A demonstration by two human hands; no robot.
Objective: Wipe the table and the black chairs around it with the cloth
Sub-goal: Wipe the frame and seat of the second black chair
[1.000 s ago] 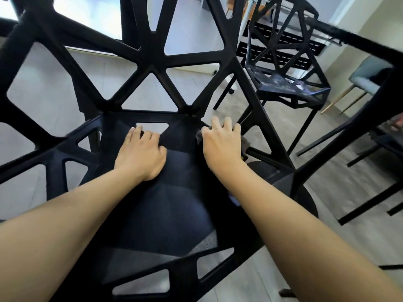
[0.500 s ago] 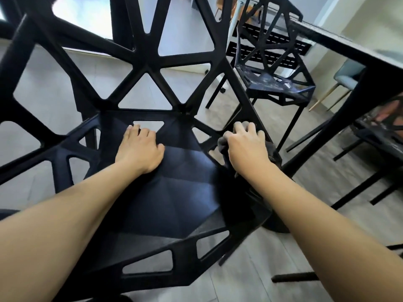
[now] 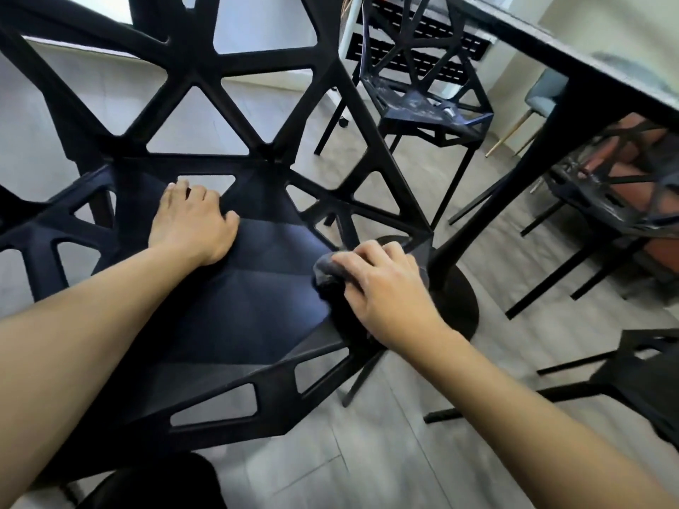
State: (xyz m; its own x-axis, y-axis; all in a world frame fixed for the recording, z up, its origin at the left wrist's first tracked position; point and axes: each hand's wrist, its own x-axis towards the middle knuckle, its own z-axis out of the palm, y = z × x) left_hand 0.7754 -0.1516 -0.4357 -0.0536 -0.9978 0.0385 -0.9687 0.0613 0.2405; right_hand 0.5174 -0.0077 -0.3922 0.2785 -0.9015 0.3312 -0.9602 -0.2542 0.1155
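Observation:
A black lattice chair [image 3: 227,310] fills the near view, its open-work back rising at the top left. My left hand [image 3: 191,225] lies flat on the back part of the seat, fingers spread toward a triangular hole. My right hand [image 3: 385,288] grips a bunched dark grey cloth [image 3: 327,275] and presses it on the seat's right edge. The dark table [image 3: 573,64] runs along the upper right, with its leg and round base just right of my right hand.
A second black chair [image 3: 430,108] stands beyond, its seat dusty. A third black chair [image 3: 610,207] sits under the table at right, and part of another [image 3: 639,387] shows at the lower right. A grey-blue chair [image 3: 543,97] stands far right on the wood floor.
My right hand has dragged the cloth from the seat's back right corner forward along the right edge toward me. My left hand stays on the seat.

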